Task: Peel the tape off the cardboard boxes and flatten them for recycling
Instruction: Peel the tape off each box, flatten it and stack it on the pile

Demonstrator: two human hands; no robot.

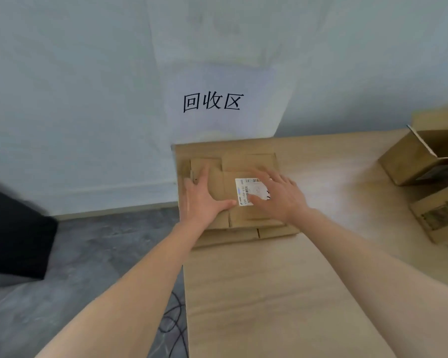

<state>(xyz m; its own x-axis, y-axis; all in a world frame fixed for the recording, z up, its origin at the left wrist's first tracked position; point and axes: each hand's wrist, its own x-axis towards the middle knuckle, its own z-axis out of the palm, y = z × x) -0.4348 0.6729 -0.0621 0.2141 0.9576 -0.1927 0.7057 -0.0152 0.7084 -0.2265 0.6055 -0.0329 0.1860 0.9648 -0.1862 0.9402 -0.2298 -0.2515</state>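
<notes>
A flattened cardboard box (254, 215) with a white shipping label (251, 190) lies on top of a stack of other flattened cardboard (217, 239) at the far left corner of the wooden table (282, 293). My left hand (203, 197) lies flat on the box's left part, thumb stretched toward the label. My right hand (282, 196) presses down on the right part with straight spread fingers, partly covering the label. Neither hand grips anything.
An open cardboard box (422, 156) stands at the table's right edge, and another box with a printed side (440, 215) sits nearer to me. A paper sign (212, 102) hangs on the wall behind the stack. Cables (173, 324) lie on the grey floor left of the table.
</notes>
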